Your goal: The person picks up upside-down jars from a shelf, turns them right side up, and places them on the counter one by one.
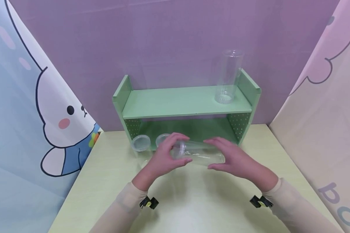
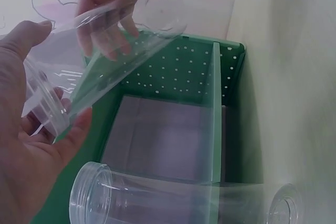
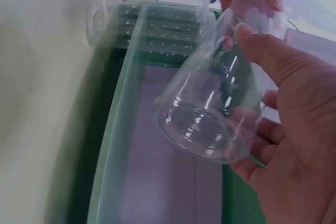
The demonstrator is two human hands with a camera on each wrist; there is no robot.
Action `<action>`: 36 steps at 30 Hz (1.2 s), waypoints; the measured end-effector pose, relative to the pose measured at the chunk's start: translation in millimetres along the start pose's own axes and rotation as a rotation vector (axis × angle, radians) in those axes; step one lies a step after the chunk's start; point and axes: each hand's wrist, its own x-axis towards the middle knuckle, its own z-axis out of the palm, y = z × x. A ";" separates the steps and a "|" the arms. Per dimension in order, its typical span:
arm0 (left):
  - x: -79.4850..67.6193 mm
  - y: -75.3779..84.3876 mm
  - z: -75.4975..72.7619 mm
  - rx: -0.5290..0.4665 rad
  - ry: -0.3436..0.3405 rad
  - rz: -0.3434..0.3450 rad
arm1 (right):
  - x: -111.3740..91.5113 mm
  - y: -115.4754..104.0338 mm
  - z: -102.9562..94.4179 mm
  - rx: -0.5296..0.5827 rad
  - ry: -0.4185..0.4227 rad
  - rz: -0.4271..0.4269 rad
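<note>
A clear, see-through plastic jar (image 1: 202, 153) lies sideways in the air above the table, between both hands. My left hand (image 1: 164, 158) grips its lidded end; in the left wrist view the thumb and fingers curve round the clear lid (image 2: 46, 98). At the other end, my right hand (image 1: 233, 158) holds the jar near its round base (image 3: 194, 129), thumb on one side and fingers on the other. The jar looks empty. Just behind my left hand stand two similar lidded jars, one with its lid (image 1: 141, 143) in plain sight, the other (image 1: 161, 138) partly hidden.
A green two-level shelf (image 1: 175, 100) stands on the pale table (image 1: 192, 200) against a purple backdrop. Another clear jar (image 1: 228, 77) is upright at the right end of its upper level. Printed cloths hang on the left (image 1: 67, 129) and right (image 1: 318, 129).
</note>
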 end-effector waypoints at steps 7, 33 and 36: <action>0.9 2.2 2.5 0.003 -0.014 -0.034 | -0.9 1.7 5.4 -0.055 -0.036 0.018; 4.9 4.8 4.8 -0.079 -0.003 -0.017 | -6.6 8.0 53.6 0.313 0.029 0.103; 7.5 4.1 8.1 -0.092 0.000 -0.007 | -6.4 8.0 61.6 0.398 0.035 0.109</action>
